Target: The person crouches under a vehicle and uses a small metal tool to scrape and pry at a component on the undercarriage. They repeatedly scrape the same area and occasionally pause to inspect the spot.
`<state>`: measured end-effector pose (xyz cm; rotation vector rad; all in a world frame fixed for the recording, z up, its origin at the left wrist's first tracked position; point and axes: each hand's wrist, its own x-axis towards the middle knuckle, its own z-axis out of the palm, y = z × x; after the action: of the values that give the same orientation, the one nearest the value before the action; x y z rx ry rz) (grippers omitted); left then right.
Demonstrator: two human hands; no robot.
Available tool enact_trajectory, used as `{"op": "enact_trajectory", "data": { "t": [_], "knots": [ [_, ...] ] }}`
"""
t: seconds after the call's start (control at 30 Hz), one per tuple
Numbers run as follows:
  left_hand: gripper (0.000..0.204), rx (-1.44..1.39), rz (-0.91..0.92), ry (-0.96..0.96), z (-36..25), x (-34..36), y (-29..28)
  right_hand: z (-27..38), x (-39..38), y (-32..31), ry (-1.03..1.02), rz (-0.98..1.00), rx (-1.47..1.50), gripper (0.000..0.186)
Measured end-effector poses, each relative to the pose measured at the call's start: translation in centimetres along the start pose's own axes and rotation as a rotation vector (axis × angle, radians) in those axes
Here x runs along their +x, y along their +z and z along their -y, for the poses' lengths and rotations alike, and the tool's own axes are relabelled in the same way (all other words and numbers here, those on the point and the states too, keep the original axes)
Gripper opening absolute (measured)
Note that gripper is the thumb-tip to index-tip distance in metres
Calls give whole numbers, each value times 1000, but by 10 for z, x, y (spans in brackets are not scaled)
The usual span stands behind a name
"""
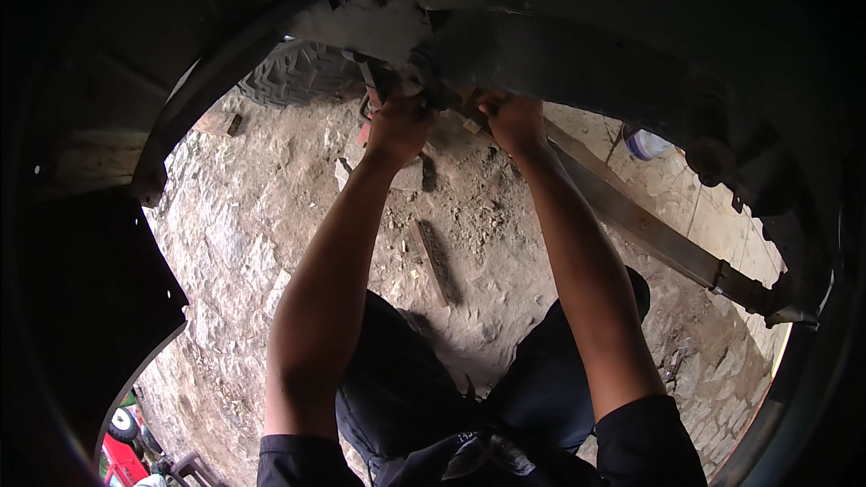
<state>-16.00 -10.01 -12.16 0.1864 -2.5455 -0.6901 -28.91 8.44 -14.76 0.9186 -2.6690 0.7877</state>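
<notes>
Both my arms reach forward under the dark body of a vehicle. My left hand (401,129) is closed at a dark metal part (431,68) in the shadow, close beside an upright red jack-like stand (372,95). My right hand (512,121) is also closed, fingers curled, near the far end of a leaf spring (631,221). That spring slopes from there down to the right. What either hand grips is too dark and hidden to make out.
A treaded tire (293,72) stands beyond my left hand. On the rough dirt ground lie a narrow bar (429,263) and a stone block (409,175). A white and blue container (646,143) is at the right. Dark curved metal (216,72) surrounds the view.
</notes>
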Motion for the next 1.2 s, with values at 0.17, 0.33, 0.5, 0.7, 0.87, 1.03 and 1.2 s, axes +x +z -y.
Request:
{"op": "enact_trajectory", "data": {
  "t": [0.17, 0.33, 0.5, 0.7, 0.87, 1.03, 1.2],
  "knots": [
    [28, -52, 32, 39, 11, -4, 0, 0, -10, -3, -13, -84, 69, 11],
    [26, -11, 125, 31, 7, -2, -5, -4, -7, -2, -93, -47, -82, 13],
    [26, -26, -18, 146, 11, -2, 2, -8, -4, 4, -69, -64, -93, 22],
    [9, 205, 95, 0, 2, 4, 8, -3, 1, 6, -52, -25, -116, 19],
    [21, 305, 22, 256, 22, 2, 10, -6, 0, -6, -35, 76, -83, 14],
    [30, 69, 81, 187, 36, -4, 12, -12, -22, -32, 38, 105, 201, 8],
    [32, -41, 169, 2, 24, 2, 8, -19, -38, -29, -16, -51, 231, 10]
  ]
}}
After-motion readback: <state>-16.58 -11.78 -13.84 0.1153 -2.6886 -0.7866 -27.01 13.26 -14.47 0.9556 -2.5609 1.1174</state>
